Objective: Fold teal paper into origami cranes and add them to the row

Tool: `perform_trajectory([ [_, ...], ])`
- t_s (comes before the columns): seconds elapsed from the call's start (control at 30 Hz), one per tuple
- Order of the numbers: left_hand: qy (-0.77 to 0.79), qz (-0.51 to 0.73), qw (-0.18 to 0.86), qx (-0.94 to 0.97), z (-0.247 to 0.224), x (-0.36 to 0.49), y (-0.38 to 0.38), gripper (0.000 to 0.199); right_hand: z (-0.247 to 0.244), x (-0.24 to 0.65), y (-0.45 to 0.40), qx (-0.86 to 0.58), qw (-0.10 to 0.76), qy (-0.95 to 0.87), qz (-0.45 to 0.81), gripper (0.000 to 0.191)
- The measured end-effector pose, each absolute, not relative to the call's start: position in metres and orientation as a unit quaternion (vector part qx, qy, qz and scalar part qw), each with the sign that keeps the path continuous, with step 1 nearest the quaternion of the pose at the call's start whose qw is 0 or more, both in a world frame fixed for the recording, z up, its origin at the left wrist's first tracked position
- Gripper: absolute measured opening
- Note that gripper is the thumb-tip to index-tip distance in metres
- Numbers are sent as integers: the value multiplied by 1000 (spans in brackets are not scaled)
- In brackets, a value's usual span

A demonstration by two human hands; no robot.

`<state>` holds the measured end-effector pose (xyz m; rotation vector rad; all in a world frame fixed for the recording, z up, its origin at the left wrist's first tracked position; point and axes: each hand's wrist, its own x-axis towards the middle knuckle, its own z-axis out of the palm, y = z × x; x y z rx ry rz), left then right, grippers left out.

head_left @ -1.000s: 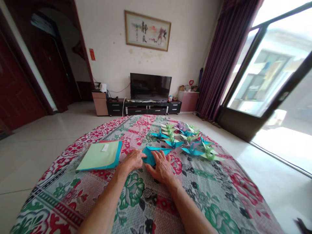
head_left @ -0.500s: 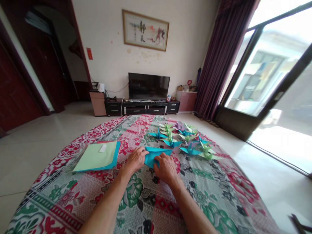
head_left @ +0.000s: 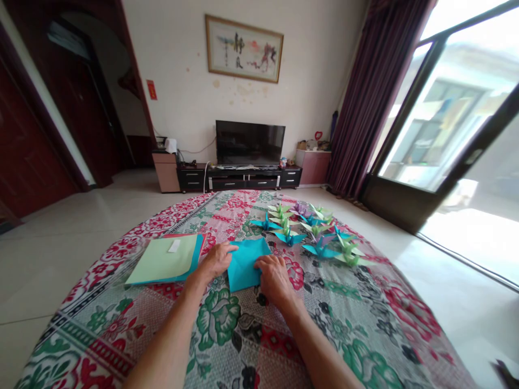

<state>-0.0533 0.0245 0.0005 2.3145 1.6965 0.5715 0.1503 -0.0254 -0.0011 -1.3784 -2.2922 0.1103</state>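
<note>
A creased blue paper square (head_left: pixel 246 266) lies on the patterned tablecloth (head_left: pixel 227 324) between my hands. My left hand (head_left: pixel 219 260) touches its upper left edge, index finger reaching onto the paper, the other fingers curled. At the right edge, my right hand (head_left: pixel 273 273) has its fingers bent with the tips on the paper; its thumb is hard to make out. To the left lies a stack of paper sheets (head_left: pixel 162 262), pale green on top with blue and red beneath, with a small white slip (head_left: pixel 174 246) on it.
Several folded paper cranes (head_left: pixel 321 246) in blue, green and purple stand at the table's back right. Beyond the table are a television (head_left: pixel 250 143) on a low black cabinet (head_left: pixel 229 181), a purple curtain (head_left: pixel 365 102) and a glass door (head_left: pixel 430 124).
The blue paper has gone from a narrow folded shape to a wider, opened square. My left hand has moved left and my right hand slightly left.
</note>
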Motion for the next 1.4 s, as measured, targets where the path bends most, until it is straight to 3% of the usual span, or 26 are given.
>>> perform_trajectory([
  [0.17, 607, 196, 95, 764, -2, -61, 24, 41, 3, 141, -41, -461, 248, -851, 42, 24],
  [0.3, 618, 214, 95, 751, -5, -61, 25, 41, 6, 139, -49, -463, 240, -853, 32, 41],
  [0.53, 612, 253, 84, 744, -10, -62, 26, 38, 7, 139, -49, -462, 234, -855, 27, 22],
  [0.93, 590, 284, 32, 755, 7, -61, 24, 46, -1, 136, -48, -485, 219, -846, 8, 17],
  [1.13, 516, 200, 184, 812, 40, -66, 10, 45, -4, 135, -46, -500, 229, -835, 14, 18],
  [1.27, 572, 175, 166, 784, 53, -64, 1, 37, -5, 135, -43, -511, 234, -827, 7, 21],
  [1.4, 553, 244, 205, 770, 59, -61, -1, 35, -6, 134, -43, -510, 237, -827, 8, 19],
])
